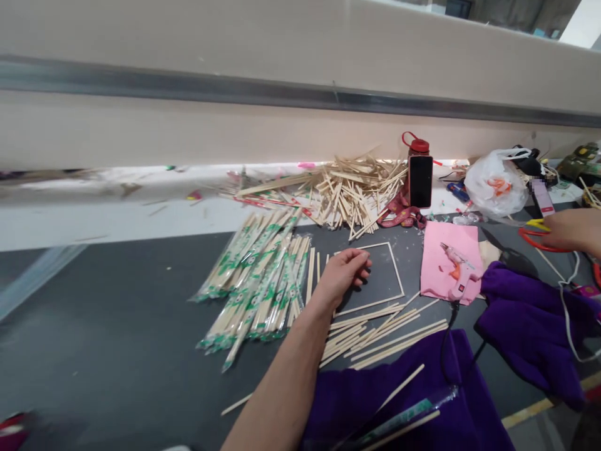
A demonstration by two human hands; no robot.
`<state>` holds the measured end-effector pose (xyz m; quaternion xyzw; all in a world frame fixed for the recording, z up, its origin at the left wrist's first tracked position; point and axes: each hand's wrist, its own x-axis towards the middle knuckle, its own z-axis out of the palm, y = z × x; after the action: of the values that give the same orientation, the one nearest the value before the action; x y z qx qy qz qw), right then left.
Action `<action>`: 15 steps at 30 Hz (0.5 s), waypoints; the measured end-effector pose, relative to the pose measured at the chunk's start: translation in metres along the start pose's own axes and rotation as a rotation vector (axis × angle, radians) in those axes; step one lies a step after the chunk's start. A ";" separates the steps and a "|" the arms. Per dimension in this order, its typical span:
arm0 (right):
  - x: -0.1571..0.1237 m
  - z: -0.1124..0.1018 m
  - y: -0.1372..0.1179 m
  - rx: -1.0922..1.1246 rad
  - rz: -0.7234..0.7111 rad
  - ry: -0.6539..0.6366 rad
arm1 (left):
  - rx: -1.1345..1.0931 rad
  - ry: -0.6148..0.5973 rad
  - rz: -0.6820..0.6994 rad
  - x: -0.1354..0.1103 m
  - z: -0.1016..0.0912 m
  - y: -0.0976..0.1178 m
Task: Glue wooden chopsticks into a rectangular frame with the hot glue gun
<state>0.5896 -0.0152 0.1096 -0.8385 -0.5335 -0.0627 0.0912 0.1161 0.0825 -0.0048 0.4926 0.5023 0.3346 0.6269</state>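
My left hand (348, 270) hovers over or rests on the left side of a square frame (397, 269) of thin wooden sticks. Its fingers are loosely curled and slightly apart, and I see nothing in them; the thumb is hidden. At the right edge, my right hand (570, 228) is closed on scissors (533, 235) with red and yellow handles. Loose chopsticks (375, 335) lie just in front of the frame. Left of my left hand are wrapped chopsticks (258, 275) in clear and green packets. A pink glue gun (462, 275) lies on a pink cloth (432, 250).
A heap of chopsticks (357, 188) lies at the back, beside a red-capped bottle (417, 145) with a phone (421, 181) against it. Further right sits a white plastic bag (493, 188). Purple fabric (530, 319) and a white cable (566, 307) lie at the right.
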 end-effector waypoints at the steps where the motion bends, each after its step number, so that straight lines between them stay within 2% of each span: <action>1: -0.002 -0.016 0.004 -0.115 0.112 -0.137 | -0.007 0.001 0.004 0.000 0.001 0.001; 2: -0.007 -0.029 0.004 -0.119 0.139 -0.217 | -0.014 0.002 0.006 0.000 0.001 0.002; 3: -0.016 -0.039 0.000 -0.025 0.146 -0.191 | -0.019 0.004 0.009 0.000 0.002 0.003; 5: -0.040 -0.046 -0.022 0.520 0.020 -0.087 | -0.025 0.004 0.016 -0.002 0.004 0.005; 7: -0.069 -0.039 -0.060 0.749 -0.077 -0.072 | -0.029 0.001 0.023 -0.004 0.006 0.007; 8: -0.082 -0.032 -0.083 0.970 -0.137 -0.078 | -0.029 0.001 0.026 -0.005 0.007 0.007; 10: -0.099 -0.015 -0.125 1.224 -0.219 -0.167 | -0.030 0.005 0.033 -0.007 0.009 0.009; 12: -0.103 0.002 -0.155 1.233 -0.233 -0.283 | -0.032 0.009 0.040 -0.009 0.009 0.010; 15: -0.095 0.018 -0.176 0.833 -0.260 -0.283 | -0.035 0.004 0.050 -0.010 0.009 0.012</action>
<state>0.3897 -0.0225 0.0880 -0.6567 -0.6214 0.2614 0.3381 0.1232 0.0741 0.0102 0.4930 0.4853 0.3600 0.6260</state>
